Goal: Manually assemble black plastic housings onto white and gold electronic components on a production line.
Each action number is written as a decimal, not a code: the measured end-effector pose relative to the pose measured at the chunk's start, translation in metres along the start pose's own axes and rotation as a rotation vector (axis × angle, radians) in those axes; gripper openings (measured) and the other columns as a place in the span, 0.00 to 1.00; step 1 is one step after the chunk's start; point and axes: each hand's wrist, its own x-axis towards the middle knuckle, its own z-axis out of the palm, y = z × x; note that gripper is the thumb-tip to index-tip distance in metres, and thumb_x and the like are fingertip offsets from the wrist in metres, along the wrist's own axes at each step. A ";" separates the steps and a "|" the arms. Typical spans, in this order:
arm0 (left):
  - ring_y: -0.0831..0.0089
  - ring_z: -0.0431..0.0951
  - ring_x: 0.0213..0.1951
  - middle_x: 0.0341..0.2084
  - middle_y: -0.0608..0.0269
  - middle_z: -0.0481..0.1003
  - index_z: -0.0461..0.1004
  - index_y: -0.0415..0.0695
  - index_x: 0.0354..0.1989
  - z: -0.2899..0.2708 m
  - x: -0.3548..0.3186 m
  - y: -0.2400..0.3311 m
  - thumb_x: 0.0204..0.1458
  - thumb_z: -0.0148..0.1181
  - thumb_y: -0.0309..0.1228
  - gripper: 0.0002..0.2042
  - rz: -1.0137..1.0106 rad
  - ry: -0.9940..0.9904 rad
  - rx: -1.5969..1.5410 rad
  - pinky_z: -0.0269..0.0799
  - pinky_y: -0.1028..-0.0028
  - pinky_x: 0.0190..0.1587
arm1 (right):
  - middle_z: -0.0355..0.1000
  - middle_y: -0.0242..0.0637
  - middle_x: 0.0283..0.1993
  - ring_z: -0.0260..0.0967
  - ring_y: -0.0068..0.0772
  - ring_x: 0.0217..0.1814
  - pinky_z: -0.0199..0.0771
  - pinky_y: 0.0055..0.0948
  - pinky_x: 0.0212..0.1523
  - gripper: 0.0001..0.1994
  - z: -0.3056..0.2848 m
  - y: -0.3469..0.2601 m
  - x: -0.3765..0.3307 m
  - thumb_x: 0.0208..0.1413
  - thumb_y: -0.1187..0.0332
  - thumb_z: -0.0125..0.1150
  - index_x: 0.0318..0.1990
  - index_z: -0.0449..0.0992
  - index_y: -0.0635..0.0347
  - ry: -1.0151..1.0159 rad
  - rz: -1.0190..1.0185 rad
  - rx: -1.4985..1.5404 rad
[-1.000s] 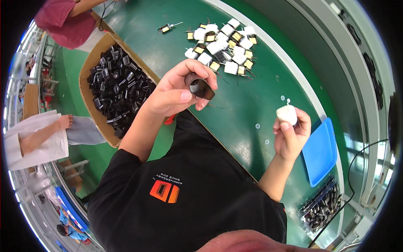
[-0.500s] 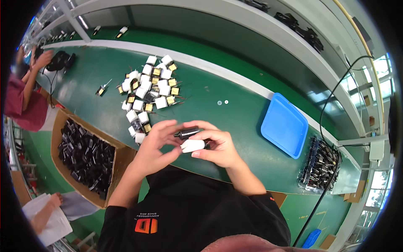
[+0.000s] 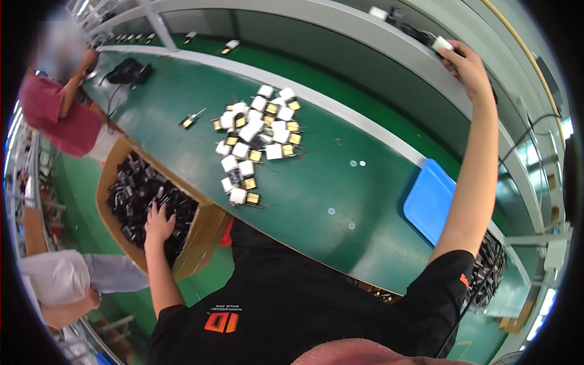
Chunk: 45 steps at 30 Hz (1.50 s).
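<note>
My right hand is stretched up to the shelf at the upper right, its fingers closed on a white block-shaped part. My left hand reaches down into a cardboard box at the left. Its fingers are spread over a heap of small black parts, and the tips are partly lost among them. On the green table lies a cluster of white blocks with yellow-and-black pieces and thin wires attached.
A blue tray sits at the right, partly behind my right forearm. Several small translucent discs dot the table. A single wired piece and a black bundle with a cable lie farther left. Another person is at the far left.
My hands were together over the table with a black cylindrical part and a white part. Now they are far apart, the left down in the box and the right up at the shelf. The view has shifted.
</note>
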 end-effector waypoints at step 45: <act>0.67 0.77 0.36 0.37 0.60 0.74 0.79 0.42 0.41 -0.111 -0.083 0.103 0.36 0.62 0.20 0.18 0.745 0.582 -0.648 0.75 0.72 0.39 | 0.72 0.46 0.46 0.74 0.37 0.34 0.78 0.33 0.32 0.19 0.228 0.063 -0.334 0.49 0.86 0.62 0.49 0.71 0.64 -0.085 0.111 1.037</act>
